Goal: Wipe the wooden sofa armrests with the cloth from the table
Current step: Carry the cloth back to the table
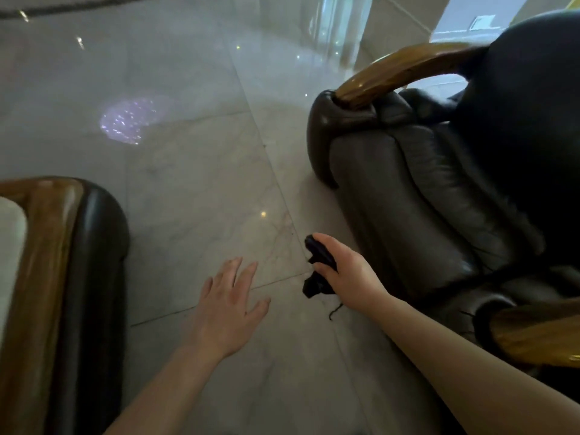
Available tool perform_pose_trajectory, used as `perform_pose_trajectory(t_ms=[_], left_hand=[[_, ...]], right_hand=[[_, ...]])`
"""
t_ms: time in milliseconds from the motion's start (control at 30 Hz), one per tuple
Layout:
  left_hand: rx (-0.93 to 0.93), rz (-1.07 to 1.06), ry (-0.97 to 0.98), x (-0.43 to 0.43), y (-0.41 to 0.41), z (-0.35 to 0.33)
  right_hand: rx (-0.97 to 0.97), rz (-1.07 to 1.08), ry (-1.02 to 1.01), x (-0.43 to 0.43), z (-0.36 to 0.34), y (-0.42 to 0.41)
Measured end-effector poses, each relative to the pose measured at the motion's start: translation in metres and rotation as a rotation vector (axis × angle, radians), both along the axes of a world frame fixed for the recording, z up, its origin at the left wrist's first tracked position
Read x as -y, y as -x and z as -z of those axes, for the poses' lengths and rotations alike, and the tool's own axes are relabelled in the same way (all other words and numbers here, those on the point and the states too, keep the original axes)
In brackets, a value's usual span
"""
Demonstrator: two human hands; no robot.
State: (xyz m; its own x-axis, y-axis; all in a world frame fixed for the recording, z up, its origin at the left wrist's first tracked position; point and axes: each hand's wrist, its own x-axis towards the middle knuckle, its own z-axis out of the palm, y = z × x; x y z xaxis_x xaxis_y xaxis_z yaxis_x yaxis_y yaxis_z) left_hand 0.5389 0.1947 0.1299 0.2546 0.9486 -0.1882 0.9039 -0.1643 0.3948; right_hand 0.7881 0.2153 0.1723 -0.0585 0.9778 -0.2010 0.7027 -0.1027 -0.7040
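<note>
While over marble floor, my right hand grip clamped on black cloth, bunched, ends hanging, just beside dark leather sofa. Left hand fingers spread apart, holding nothing. Wooden armrest far up right; another armrest at left.

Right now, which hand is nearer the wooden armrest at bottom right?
Right. The right hand, clutching the dark cloth, is just left of the wooden armrest; the empty left hand hovers farther left over the floor.
</note>
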Motion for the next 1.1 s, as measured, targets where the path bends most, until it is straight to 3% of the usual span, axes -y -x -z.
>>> perform_pose_trajectory(t_ms=[267, 400, 1100], left_hand=[[-0.076, -0.152, 0.000, 0.013, 0.126, -0.017], [-0.131, -0.246, 0.002, 0.024, 0.178, -0.016], [-0.175, -0.967, 0.052, 0.119, 0.360, -0.016]], right_hand=[[-0.012, -0.170, 0.007, -0.028, -0.006, 0.136], [-0.125, -0.218, 0.040, -0.042, 0.001, 0.200], [-0.118, -0.835, 0.101, -0.056, 0.020, 0.455]])
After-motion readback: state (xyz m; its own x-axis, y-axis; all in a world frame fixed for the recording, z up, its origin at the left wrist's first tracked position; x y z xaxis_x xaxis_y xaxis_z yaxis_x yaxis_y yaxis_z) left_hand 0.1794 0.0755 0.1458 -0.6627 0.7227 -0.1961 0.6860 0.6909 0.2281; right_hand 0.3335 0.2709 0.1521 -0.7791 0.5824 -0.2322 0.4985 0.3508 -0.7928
